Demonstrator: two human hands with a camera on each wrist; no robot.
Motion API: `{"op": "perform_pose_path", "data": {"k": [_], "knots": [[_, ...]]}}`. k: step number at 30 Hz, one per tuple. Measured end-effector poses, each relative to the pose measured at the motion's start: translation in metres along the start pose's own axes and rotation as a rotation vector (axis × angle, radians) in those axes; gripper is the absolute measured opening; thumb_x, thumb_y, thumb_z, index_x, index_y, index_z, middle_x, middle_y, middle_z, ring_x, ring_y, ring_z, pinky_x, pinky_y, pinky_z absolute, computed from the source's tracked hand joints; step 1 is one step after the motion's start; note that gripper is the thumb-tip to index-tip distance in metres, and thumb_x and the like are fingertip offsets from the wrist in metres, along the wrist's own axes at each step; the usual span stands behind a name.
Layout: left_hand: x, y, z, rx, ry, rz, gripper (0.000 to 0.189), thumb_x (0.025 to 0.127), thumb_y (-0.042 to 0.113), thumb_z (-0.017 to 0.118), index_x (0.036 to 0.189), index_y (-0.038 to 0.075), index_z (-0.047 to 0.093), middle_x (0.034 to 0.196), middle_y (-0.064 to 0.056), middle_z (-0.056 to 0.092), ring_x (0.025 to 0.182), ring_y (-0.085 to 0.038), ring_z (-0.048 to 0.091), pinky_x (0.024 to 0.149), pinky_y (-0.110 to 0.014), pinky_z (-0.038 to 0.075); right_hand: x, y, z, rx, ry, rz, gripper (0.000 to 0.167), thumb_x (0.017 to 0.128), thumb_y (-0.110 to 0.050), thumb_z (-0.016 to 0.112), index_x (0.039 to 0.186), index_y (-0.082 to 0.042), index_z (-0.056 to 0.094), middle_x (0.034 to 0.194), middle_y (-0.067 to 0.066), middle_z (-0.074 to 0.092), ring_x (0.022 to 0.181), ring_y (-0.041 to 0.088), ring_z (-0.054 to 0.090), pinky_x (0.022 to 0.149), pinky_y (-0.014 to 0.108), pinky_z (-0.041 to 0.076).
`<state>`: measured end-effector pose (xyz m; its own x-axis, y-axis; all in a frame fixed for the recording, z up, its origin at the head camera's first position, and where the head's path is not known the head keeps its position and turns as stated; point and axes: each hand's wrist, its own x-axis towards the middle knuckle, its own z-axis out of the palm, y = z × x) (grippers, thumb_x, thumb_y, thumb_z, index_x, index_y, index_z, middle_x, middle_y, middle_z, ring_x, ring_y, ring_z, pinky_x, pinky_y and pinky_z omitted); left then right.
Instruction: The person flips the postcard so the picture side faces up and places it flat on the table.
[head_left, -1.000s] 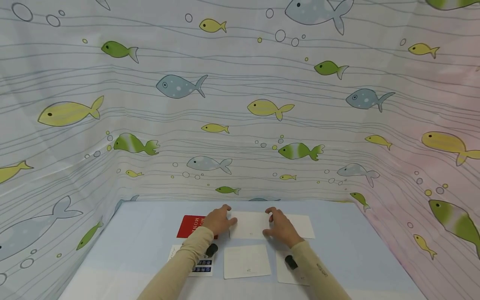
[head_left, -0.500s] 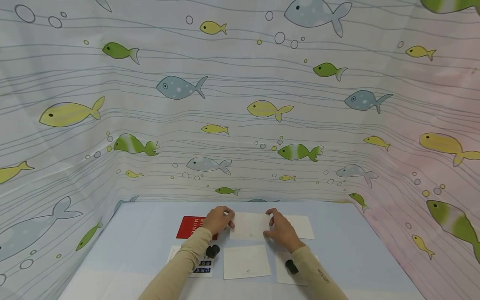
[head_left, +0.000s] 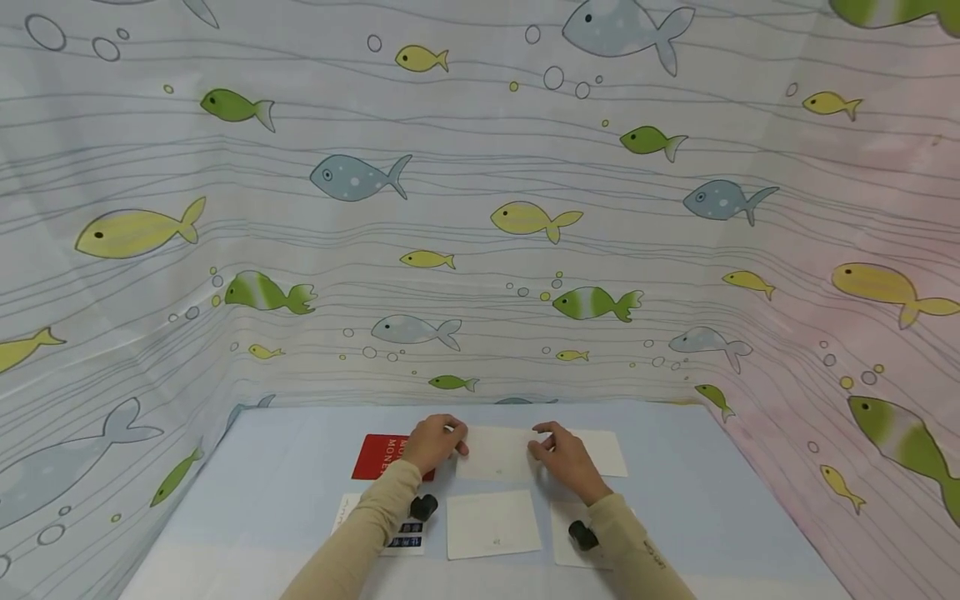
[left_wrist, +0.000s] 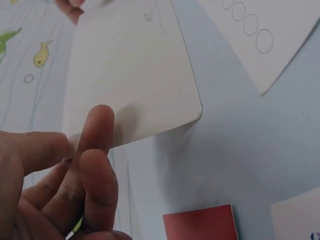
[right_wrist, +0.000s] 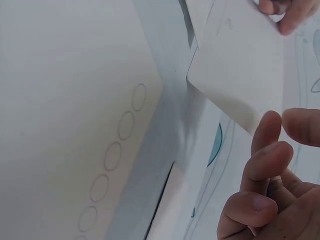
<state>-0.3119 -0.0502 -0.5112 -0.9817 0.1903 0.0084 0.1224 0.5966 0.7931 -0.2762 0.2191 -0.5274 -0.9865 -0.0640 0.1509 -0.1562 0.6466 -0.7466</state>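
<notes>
A white rectangular card (head_left: pixel 495 454) with a small grey mark stands at the middle of the far row. My left hand (head_left: pixel 435 442) pinches its far left corner between thumb and index finger. In the left wrist view the card (left_wrist: pixel 135 75) is lifted at that end, with a shadow on the table below. At the opposite corner, my right hand (head_left: pixel 566 461) pinches the card with thumb and index finger; its other fingers curl loosely in the right wrist view. Under my left hand lies a red booklet (head_left: pixel 371 457) with white lettering, partly covered.
Another white card (head_left: pixel 609 454) lies behind my right hand. Nearer are a middle white card (head_left: pixel 493 525), a right one (head_left: pixel 566 550) under my forearm, and a sheet with blue printed strips (head_left: pixel 408 543) by my left sleeve. A fish-patterned curtain (head_left: pixel 480 283) surrounds the table.
My left thumb and index finger, apart a second ago, have come together on the card's corner. The right thumb and index finger have drawn closer at the other corner.
</notes>
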Motion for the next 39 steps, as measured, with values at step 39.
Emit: {"op": "perform_pose_path", "data": {"k": [39], "knots": [[-0.021,0.011,-0.007,0.051,0.101,0.14,0.023,0.1,0.038,0.064,0.104,0.016,0.071,0.078,0.005,0.07,0.067,-0.013,0.057,0.062,-0.032,0.046,-0.009,-0.014,-0.006,0.096,0.05,-0.067,0.024,0.102,-0.029,0.063,0.114,-0.009,0.068,0.091,-0.002,0.073,0.07,0.017,0.067,0.063,0.028,0.052]]}}
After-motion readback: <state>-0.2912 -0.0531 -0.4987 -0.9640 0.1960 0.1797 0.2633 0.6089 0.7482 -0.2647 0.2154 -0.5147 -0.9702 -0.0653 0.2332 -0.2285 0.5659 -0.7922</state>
